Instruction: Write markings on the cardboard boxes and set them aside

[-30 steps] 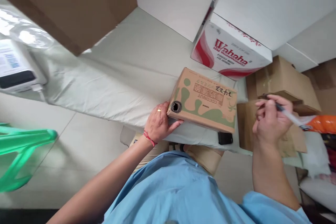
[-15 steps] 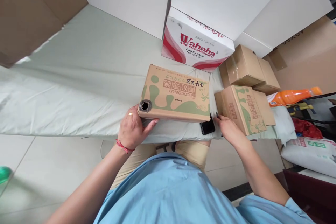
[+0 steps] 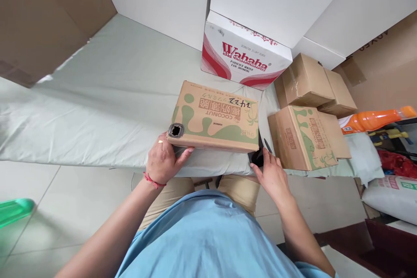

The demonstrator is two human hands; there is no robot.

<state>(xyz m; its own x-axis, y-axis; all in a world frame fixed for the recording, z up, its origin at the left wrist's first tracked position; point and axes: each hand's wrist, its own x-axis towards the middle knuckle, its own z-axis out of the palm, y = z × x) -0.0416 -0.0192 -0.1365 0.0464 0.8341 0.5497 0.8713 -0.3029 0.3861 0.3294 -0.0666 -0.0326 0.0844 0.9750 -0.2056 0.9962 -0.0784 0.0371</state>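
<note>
A brown and green coconut carton [image 3: 215, 117] with handwritten numbers lies on the pale sheet-covered table [image 3: 107, 95]. My left hand [image 3: 163, 160], wearing a ring and a red wrist cord, grips the carton's near-left corner beside a round hole. My right hand [image 3: 272, 173] is at the table's front edge with its fingers stretched out. Its fingertips touch a black phone [image 3: 256, 157] that lies partly under the carton's right end. A pen [image 3: 267, 145] lies just beyond those fingers, between the two cartons.
A second coconut carton [image 3: 306, 139] and plain brown boxes [image 3: 309, 80] stand to the right. A white and red Wahaha box [image 3: 244, 54] sits behind, under white boxes. An orange bottle [image 3: 374, 119] lies at far right, a large brown box [image 3: 39, 13] at the left.
My right hand came down from holding the pen up at the right, left the pen on the table, and now rests at the phone. The view swung right; my left hand kept its grip.
</note>
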